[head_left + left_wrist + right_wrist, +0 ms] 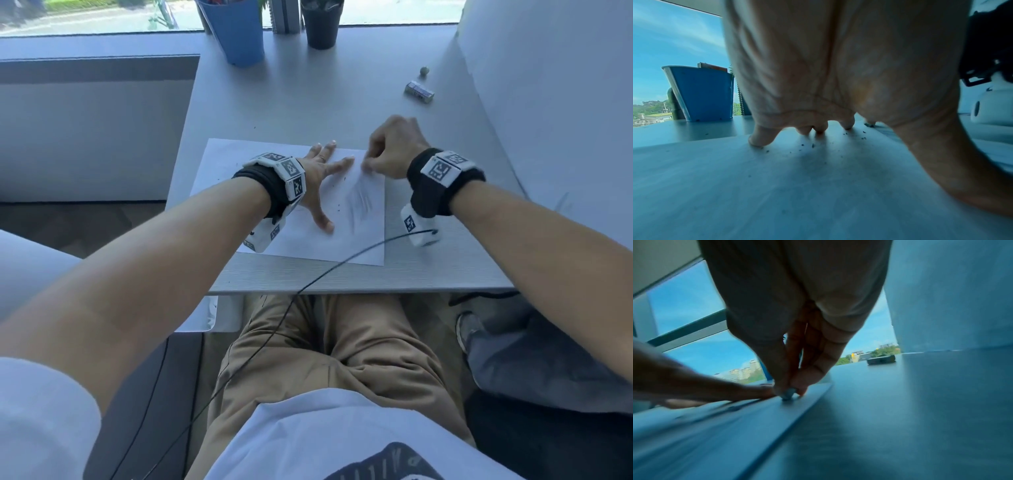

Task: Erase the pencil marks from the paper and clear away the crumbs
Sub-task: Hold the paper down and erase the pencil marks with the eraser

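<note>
A white sheet of paper lies on the grey desk, with grey pencil marks on its right half. My left hand presses flat on the paper with fingers spread. My right hand pinches a small grey eraser and holds its tip on the paper near the top right edge, close to my left index finger. Dark crumbs are scattered on the paper around my left fingertips. The right wrist view is blurred.
A wrapped eraser block and a small dark lump lie at the back right of the desk. A blue container and a black pot stand by the window. A black cable crosses the desk's front edge. A white wall rises at right.
</note>
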